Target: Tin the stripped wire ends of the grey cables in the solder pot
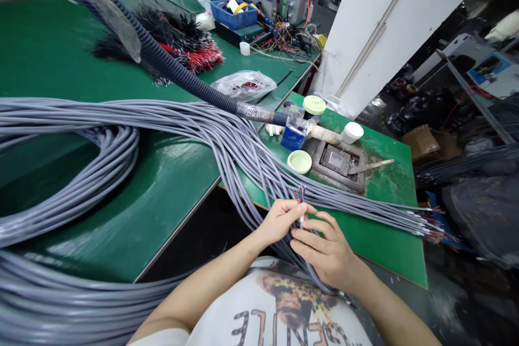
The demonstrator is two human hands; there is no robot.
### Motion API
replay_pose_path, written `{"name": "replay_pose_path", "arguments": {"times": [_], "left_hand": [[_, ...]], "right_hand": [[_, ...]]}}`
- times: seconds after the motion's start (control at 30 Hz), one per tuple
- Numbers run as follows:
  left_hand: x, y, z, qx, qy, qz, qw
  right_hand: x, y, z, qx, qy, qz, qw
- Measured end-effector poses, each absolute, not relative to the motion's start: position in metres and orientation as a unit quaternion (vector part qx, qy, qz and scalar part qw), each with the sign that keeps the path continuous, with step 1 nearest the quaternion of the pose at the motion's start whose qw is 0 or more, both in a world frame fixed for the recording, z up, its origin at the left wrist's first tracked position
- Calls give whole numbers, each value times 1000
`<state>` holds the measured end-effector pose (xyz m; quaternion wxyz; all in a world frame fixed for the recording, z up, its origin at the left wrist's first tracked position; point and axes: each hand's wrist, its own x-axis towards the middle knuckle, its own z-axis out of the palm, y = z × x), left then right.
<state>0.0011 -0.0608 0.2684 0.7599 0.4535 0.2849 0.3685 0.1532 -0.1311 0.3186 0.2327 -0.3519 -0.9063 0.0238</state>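
Observation:
Close to my chest, my left hand (281, 220) pinches the stripped end of a grey cable, where thin coloured wires (300, 194) fan upward. Just to the right, my right hand (327, 253) is closed around the same cable below its white collar, fingers curled. The cable's lower part is partly hidden by the hands. Behind them a thick bundle of grey cables (251, 157) runs across the tables, its stripped ends (430, 224) spread at the right edge of the green board.
A solder pot (336, 161) with a flat scraper (371, 166) across it sits ahead, beneath a ribbed hose (170, 62). Nearby are a pale green lid (299, 162) and a white cup (352, 132). Black and red wires (174, 38) lie farther back beside a blue basket (234, 13).

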Motion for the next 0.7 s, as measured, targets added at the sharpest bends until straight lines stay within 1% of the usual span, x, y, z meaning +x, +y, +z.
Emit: {"name": "replay_pose_path", "arguments": {"times": [0.27, 0.53, 0.7], "left_hand": [[3, -58, 266, 403, 294, 376, 781], [2, -58, 268, 479, 320, 384, 721], [4, -59, 267, 499, 330, 386, 702]], "right_hand": [[153, -130, 320, -350, -907, 30, 231], [153, -131, 319, -352, -907, 34, 228], [155, -133, 318, -352, -906, 27, 232]]}}
